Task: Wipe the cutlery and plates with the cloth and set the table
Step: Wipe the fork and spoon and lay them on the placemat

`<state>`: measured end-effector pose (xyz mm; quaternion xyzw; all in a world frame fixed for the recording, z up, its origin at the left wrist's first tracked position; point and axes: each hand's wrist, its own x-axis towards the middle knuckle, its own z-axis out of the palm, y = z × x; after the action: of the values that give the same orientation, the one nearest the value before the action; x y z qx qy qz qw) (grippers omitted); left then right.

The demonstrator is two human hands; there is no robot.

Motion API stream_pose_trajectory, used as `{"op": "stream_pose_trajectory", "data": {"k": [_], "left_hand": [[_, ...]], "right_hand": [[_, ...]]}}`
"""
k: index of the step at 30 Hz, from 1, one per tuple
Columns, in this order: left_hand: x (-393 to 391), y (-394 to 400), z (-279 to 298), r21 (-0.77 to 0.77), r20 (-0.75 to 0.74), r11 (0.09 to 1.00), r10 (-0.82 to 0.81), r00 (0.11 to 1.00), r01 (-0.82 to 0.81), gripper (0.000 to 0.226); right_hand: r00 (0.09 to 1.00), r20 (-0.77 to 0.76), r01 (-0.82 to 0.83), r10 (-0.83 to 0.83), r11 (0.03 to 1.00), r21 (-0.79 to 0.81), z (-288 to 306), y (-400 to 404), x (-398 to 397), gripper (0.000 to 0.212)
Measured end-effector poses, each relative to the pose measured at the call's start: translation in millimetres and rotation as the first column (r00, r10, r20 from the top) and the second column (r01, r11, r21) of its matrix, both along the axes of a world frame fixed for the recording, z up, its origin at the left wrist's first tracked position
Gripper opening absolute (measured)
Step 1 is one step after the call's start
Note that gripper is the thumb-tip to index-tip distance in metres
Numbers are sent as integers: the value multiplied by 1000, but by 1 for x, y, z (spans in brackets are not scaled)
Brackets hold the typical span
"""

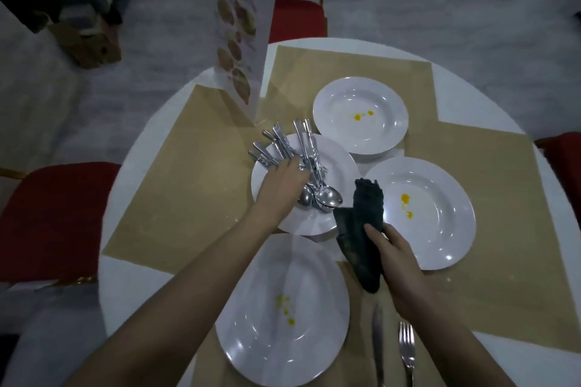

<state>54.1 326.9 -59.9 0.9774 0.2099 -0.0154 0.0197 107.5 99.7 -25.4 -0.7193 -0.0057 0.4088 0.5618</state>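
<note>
Cloth [361,229] gripped in right hand [397,256]; left hand [283,185] touching cutlery [301,163].

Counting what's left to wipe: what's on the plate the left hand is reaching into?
The plate holds a pile of cutlery: spoons and long handles. The left hand covers part of the pile, so no exact count.

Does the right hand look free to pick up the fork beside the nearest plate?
Probably not yet: the right hand grips the dark cloth. The fork lies uncovered near that wrist, nothing blocking.
</note>
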Motion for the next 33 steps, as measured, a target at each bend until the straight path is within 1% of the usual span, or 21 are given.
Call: {"op": "stream_pose_trajectory", "data": {"k": [5, 8, 10, 12, 18, 20, 22, 24, 27, 28, 30, 32, 33], "left_hand": [[6, 15, -14, 68, -4, 991, -118, 993, 118, 32], [6, 23, -14, 80, 8, 972, -223, 975, 222, 29], [6, 30, -12, 72, 12, 954, -291, 957, 290, 26], [9, 36, -9, 25, 23, 948, -318, 948, 318, 22], [11, 31, 0, -68, 26, 959, -275, 961, 276, 17], [3, 27, 9, -194, 62, 951, -234, 970, 242, 15], [-10, 19, 18, -358, 89, 922, -121, 989, 145, 14], [-26, 0, 26, -499, 117, 866, 45, 992, 20, 15], [-51, -45, 33, -675, 176, 731, 297, 938, -104, 15], [-59, -65, 36, -735, 187, 665, 384, 904, -130, 15], [-75, -100, 37, -856, 153, 489, 552, 819, -169, 16], [-87, -143, 39, -930, 83, 319, 666, 742, -182, 16], [-90, -164, 40, -945, 63, 273, 696, 715, -182, 17]], "right_hand": [[999, -26, 46, -46, 999, -28, -4, -1, -6, 19], [996, -48, 77, -79, 996, -45, -4, -5, -10, 20], [994, -56, 89, -92, 995, -53, -3, -8, -14, 20], [993, -68, 98, -101, 994, -50, 0, -10, -18, 18], [987, -85, 131, -133, 991, -29, 3, -11, -23, 20], [984, -83, 154, -155, 988, -14, 2, -12, -23, 20], [980, -80, 183, -181, 983, 9, 0, -12, -25, 21], [980, -72, 186, -184, 982, 28, -1, -13, -28, 23], [981, -69, 188, -184, 981, 57, -2, -18, -35, 22], [979, -75, 196, -192, 978, 64, 0, -22, -36, 22], [970, -108, 225, -217, 972, 67, 0, -25, -40, 24], [960, -158, 248, -233, 965, 85, 4, -37, -42, 24], [957, -178, 248, -228, 964, 98, 7, -45, -42, 24]]}}
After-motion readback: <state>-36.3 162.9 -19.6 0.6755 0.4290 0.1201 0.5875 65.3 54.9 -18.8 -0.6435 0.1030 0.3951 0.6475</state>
